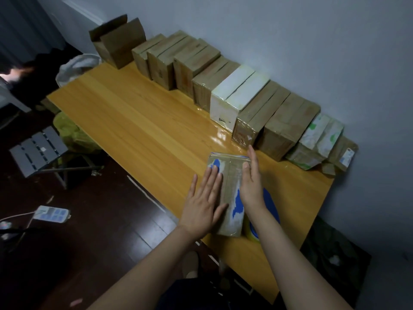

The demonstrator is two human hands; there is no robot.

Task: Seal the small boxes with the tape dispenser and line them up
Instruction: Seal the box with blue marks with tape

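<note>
Your left hand [204,204] lies flat on the left half of the top of the small box [232,182]. Its fingers [214,177] are straight and pressed close together, with the thumb stretched along the top towards the near end.

Your right hand [251,184] stands on edge against the right side of the same box. Its fingers [252,159] are straight and together, and neither hand curls round anything.

The box sits on the bench [134,130], low and right of centre in the frame. It is brown with blue and white patches under glossy tape.

The tape dispenser [271,205] rests on the bench just right of the box. It is blue and largely hidden behind your right wrist, and a yellowish roll shows at the box's near corner.

A row of boxes [288,121] stands along the wall [290,30], from the upper centre to the right edge. A white box [237,97] sits mid-row.

One open box [116,41] stands at the row's upper-left end with its flaps up.

A power strip [51,214] lies on the floor at lower left.
</note>
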